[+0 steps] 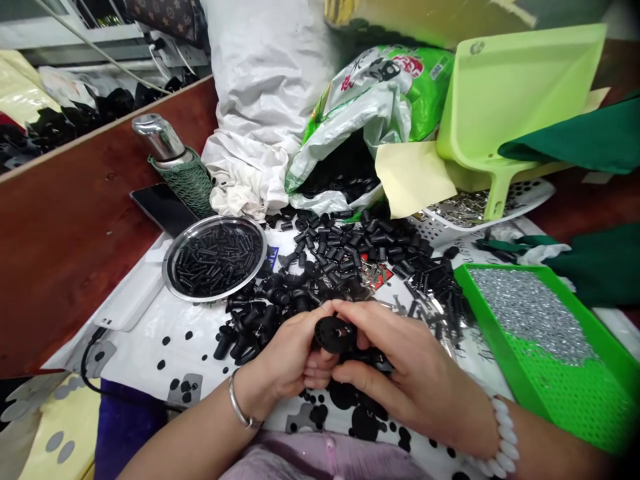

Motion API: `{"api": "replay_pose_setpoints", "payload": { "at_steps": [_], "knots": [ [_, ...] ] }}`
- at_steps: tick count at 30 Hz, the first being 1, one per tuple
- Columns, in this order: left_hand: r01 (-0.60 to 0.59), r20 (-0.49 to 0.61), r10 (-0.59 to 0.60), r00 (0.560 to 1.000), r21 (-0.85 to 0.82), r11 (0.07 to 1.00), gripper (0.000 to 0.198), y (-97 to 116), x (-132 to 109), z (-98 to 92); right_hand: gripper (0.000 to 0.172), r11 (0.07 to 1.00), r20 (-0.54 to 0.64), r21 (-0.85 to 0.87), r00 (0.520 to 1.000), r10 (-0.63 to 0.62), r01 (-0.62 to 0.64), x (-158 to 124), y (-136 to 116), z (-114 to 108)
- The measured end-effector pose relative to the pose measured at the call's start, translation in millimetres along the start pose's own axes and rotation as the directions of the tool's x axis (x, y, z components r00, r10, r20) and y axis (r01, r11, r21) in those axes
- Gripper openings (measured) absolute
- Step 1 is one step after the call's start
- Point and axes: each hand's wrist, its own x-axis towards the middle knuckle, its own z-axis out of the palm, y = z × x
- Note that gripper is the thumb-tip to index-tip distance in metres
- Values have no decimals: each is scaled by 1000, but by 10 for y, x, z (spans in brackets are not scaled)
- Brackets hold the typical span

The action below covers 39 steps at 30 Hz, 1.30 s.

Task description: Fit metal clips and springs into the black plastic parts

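Observation:
In front of my body, both hands meet around a black round plastic part (334, 335), its disc-like face turned up toward me with a small metallic spot in it. My left hand (295, 347) is closed around it, fingers curled beneath. My right hand (400, 353) closes on it from the other side, its forefinger at the top edge and its thumb lower down. Part of the piece is hidden by the fingers. Just beyond lies a heap of small black plastic parts (330, 257), with silvery metal pins (377, 275) among them.
A steel bowl (167, 283) of black screws stands left, near a phone (163, 208) and a netted flask (187, 177). An opened sack (345, 127) of black parts is behind the heap. Right are a green tray (545, 387) with small silvery pieces and a light-green dustpan (520, 93) over a white basket (537, 193).

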Motion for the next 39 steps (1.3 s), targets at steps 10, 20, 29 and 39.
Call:
{"api": "replay_pose_setpoints", "payload": {
  "at_steps": [10, 20, 29, 39],
  "knots": [
    [-26, -5, 26, 1000, 82, 996, 52, -88, 63, -22, 28, 999, -13, -2, 999, -37, 37, -32, -22, -52],
    [-251, 11, 258, 966, 269, 930, 45, -42, 3, -32, 30, 996, -15, -47, 997, -75, 74, -73, 9, -40],
    [-252, 102, 235, 967, 217, 943, 38, -72, -113, -178, 28, 989, -13, -53, 990, -141, 140, -103, 88, -67],
    [-135, 108, 122, 987, 122, 983, 39, -131, -54, -148, 29, 963, 116, -160, 973, -199, 216, -111, 116, -116]
  ]
}}
